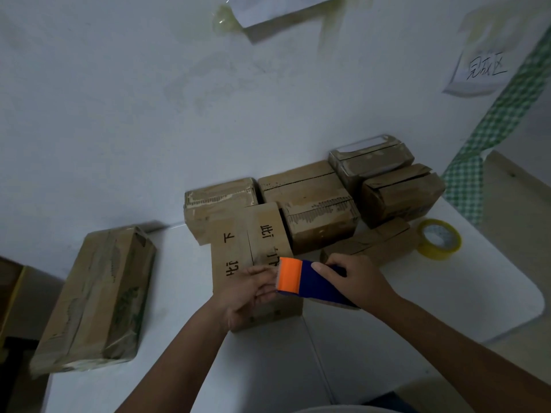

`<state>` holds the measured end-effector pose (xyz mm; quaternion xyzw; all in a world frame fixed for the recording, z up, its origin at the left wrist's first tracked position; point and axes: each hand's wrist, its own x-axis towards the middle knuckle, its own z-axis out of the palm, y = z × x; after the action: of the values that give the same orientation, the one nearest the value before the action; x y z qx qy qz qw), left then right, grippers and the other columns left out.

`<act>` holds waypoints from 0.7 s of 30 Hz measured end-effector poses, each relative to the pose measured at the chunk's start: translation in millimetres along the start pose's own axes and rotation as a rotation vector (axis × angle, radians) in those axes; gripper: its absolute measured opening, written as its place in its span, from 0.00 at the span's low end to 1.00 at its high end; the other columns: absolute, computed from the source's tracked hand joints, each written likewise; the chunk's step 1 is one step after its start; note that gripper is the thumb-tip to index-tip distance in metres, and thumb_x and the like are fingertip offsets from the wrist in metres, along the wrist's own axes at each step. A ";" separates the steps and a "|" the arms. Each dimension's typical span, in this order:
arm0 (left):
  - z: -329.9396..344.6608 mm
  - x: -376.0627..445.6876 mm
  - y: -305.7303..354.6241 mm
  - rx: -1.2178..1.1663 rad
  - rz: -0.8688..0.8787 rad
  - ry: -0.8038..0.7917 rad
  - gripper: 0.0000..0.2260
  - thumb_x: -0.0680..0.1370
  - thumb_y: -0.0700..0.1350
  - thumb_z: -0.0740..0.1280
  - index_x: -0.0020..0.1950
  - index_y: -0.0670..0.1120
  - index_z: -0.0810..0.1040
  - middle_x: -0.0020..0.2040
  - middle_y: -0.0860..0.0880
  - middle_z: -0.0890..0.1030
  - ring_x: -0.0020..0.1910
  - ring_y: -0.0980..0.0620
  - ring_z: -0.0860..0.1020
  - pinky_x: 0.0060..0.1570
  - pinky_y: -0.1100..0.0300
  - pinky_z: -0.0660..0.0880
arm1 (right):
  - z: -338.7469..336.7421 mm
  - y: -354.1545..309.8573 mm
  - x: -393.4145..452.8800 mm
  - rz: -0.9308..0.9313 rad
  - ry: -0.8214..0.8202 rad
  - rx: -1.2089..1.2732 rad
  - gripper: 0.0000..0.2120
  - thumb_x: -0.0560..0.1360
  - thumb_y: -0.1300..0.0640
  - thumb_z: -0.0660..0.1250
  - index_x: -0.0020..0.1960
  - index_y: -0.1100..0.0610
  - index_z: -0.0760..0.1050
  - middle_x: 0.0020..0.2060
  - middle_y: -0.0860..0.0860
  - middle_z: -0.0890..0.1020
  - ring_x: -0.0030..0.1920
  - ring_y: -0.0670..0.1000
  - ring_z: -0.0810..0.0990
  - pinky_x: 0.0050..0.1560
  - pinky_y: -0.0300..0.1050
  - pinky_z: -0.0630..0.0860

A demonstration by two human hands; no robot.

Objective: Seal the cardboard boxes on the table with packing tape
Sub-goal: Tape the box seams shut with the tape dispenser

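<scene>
Basically prepping tape: right hand (356, 281) wrapped round dispenser (310, 283), left hand (247, 289) pinching at its orange end, probably freeing the tape edge. Hovering right over nearest box (253, 248), seam unsealed, on table (447, 293).

Both forearms are bare, each hand (241, 290) without glove, ring or watch.

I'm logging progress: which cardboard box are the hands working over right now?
The box with black printed characters, directly under the tape dispenser; the other boxes sit behind it or off to the left.
</scene>
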<state>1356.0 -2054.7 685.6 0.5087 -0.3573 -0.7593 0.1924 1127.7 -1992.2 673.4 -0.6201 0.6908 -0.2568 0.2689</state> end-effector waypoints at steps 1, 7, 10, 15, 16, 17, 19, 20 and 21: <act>0.0 0.8 -1.6 0.005 0.003 0.006 0.16 0.72 0.45 0.72 0.58 0.41 0.81 0.51 0.42 0.85 0.47 0.51 0.84 0.40 0.61 0.79 | -0.2 -1.6 0.6 -0.006 -0.007 -0.015 0.30 0.71 0.29 0.52 0.43 0.54 0.77 0.36 0.49 0.81 0.36 0.46 0.80 0.42 0.51 0.79; 1.8 -5.2 -9.8 0.033 0.104 0.079 0.08 0.81 0.39 0.64 0.54 0.39 0.81 0.43 0.45 0.85 0.39 0.55 0.83 0.36 0.64 0.78 | -1.7 -11.7 5.6 -0.061 -0.039 -0.175 0.30 0.68 0.26 0.49 0.36 0.51 0.73 0.30 0.47 0.77 0.32 0.44 0.76 0.32 0.40 0.70; -2.0 -12.7 -14.1 0.019 0.151 0.109 0.09 0.81 0.39 0.63 0.54 0.36 0.81 0.41 0.43 0.83 0.37 0.55 0.81 0.38 0.63 0.77 | -4.7 -14.7 8.8 -0.111 -0.078 -0.187 0.27 0.66 0.25 0.49 0.34 0.47 0.67 0.29 0.44 0.75 0.31 0.41 0.74 0.32 0.35 0.64; -42.8 -21.3 -21.6 -0.085 0.176 0.327 0.05 0.79 0.37 0.67 0.50 0.37 0.81 0.36 0.45 0.81 0.34 0.53 0.78 0.39 0.63 0.77 | -9.3 -1.9 16.3 -0.191 -0.162 -0.335 0.32 0.68 0.25 0.48 0.38 0.51 0.73 0.30 0.46 0.76 0.31 0.42 0.74 0.31 0.36 0.64; -60.0 -24.1 -23.7 -0.116 0.183 0.407 0.04 0.79 0.37 0.67 0.50 0.37 0.81 0.37 0.45 0.81 0.34 0.53 0.78 0.38 0.64 0.77 | -13.4 5.0 18.0 -0.195 -0.182 -0.381 0.34 0.67 0.24 0.46 0.39 0.52 0.75 0.31 0.47 0.77 0.31 0.43 0.74 0.31 0.37 0.65; -78.3 -27.7 -27.6 -0.132 0.179 0.485 0.04 0.79 0.37 0.67 0.50 0.38 0.82 0.37 0.45 0.83 0.36 0.53 0.80 0.39 0.64 0.77 | -18.1 13.3 20.1 -0.192 -0.199 -0.426 0.36 0.67 0.24 0.46 0.40 0.52 0.76 0.32 0.48 0.78 0.31 0.44 0.75 0.32 0.37 0.67; -109.1 -35.2 -40.9 -0.134 0.140 0.583 0.04 0.79 0.39 0.68 0.50 0.40 0.83 0.38 0.46 0.85 0.40 0.52 0.81 0.44 0.61 0.76 | -26.0 29.5 25.4 -0.180 -0.225 -0.498 0.36 0.67 0.23 0.47 0.41 0.52 0.77 0.34 0.47 0.80 0.33 0.44 0.76 0.33 0.37 0.68; -118.0 -38.2 -48.7 -0.127 0.108 0.594 0.05 0.79 0.40 0.68 0.50 0.40 0.83 0.39 0.46 0.85 0.40 0.53 0.82 0.45 0.60 0.76 | -27.3 34.9 28.1 -0.179 -0.233 -0.523 0.35 0.68 0.23 0.48 0.41 0.51 0.77 0.34 0.47 0.79 0.34 0.44 0.76 0.33 0.37 0.66; -123.1 -39.6 -56.2 -0.127 0.078 0.589 0.05 0.79 0.40 0.69 0.51 0.40 0.83 0.38 0.46 0.85 0.38 0.53 0.82 0.45 0.59 0.76 | -26.8 37.8 31.1 -0.188 -0.239 -0.544 0.34 0.68 0.23 0.48 0.41 0.50 0.76 0.34 0.46 0.79 0.34 0.43 0.76 0.32 0.37 0.64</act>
<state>1488.2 -2033.7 641.3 0.6800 -0.2572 -0.5918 0.3480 1079.3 -2018.9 665.1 -0.7562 0.6374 -0.0114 0.1477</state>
